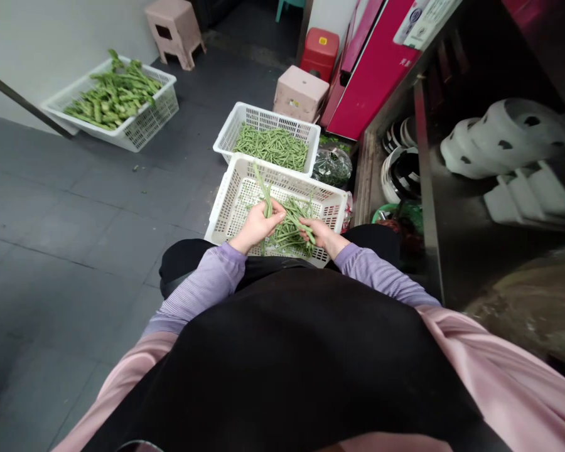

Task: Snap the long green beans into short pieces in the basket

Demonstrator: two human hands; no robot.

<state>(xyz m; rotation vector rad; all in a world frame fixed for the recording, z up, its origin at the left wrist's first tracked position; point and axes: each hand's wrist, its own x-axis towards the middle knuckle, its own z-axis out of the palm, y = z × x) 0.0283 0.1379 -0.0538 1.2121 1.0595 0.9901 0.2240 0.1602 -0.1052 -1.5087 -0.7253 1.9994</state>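
Observation:
My left hand [262,223] is closed around a few long green beans [262,182], whose ends stick up past the fingers. Close by on the right, my right hand [321,233] also has its fingers closed on green beans, which point down and to the right. Both hands are over a white plastic basket [223,204] between my knees. Inside it lies a loose pile of long green beans [292,235], partly hidden by the hands. Just beyond stands a second white basket [226,132] holding short pieces of green bean [270,145].
A white basket [153,119] of thick green stalks [113,94] is on the tiled floor at far left. Stools, one pink [301,91] and one red [319,50], stand beyond the baskets. On the right, a metal shelf [428,188] holds white containers [503,138].

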